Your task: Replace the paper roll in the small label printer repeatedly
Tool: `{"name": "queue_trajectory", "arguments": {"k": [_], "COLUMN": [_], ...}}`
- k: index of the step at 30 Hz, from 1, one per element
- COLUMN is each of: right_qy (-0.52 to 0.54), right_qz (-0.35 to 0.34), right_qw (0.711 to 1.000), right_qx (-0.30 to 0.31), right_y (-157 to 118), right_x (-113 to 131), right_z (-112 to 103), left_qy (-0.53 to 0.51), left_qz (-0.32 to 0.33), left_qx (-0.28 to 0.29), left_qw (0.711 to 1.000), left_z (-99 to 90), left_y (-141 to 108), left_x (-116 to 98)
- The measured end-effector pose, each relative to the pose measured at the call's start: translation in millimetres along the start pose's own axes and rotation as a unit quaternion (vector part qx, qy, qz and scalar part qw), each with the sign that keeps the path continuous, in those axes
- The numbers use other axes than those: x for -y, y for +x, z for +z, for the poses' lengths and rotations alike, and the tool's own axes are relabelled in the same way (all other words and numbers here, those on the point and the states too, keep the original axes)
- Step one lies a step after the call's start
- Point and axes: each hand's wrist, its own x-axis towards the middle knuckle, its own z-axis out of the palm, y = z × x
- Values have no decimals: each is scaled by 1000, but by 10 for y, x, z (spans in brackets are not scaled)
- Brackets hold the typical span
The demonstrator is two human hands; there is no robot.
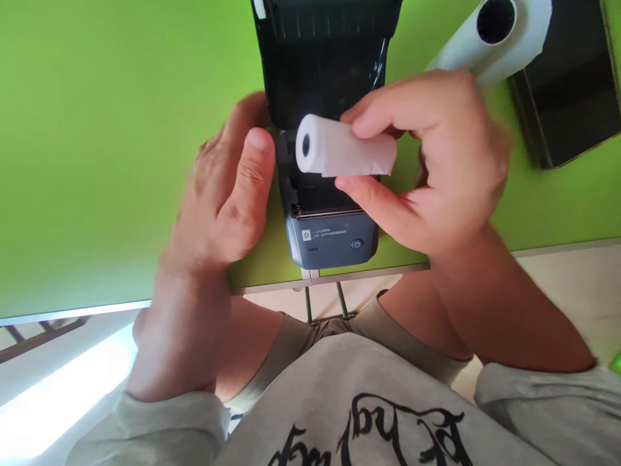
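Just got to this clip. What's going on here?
A person's right hand pinches a small white paper roll between thumb and fingers, over the open bay of a small printer. The printer's black lid is flipped up, and the roll isn't seated inside. The left hand is at the printer's left side; its fingertips are hidden. On the green table, off to the right, are a larger white roll and a flat black device.
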Motion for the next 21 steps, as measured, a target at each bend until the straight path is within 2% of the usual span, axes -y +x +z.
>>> {"name": "queue_trajectory", "arguments": {"k": [2,5,11,14,21], "right_qy": [-11,-24,83,98,89], "right_qz": [-37,-10,-50,-76,-58], "right_qw": [999,1000,995,992,994], "right_qx": [-3,15,-22,-30,-9], "right_y": [16,16,22,22,41], "right_x": [-1,-30,-106,-139,-114], "right_z": [37,69,121,143,135], "left_qy": [-13,-9,43,44,27], "left_qz": [4,18,6,2,-2], "left_qx": [28,16,40,35,25], "left_qw": [1000,1000,998,998,999], "left_z": [9,36,58,56,60], "left_y": [7,28,40,30,22], "left_x": [-21,-31,-38,-60,-76]}}
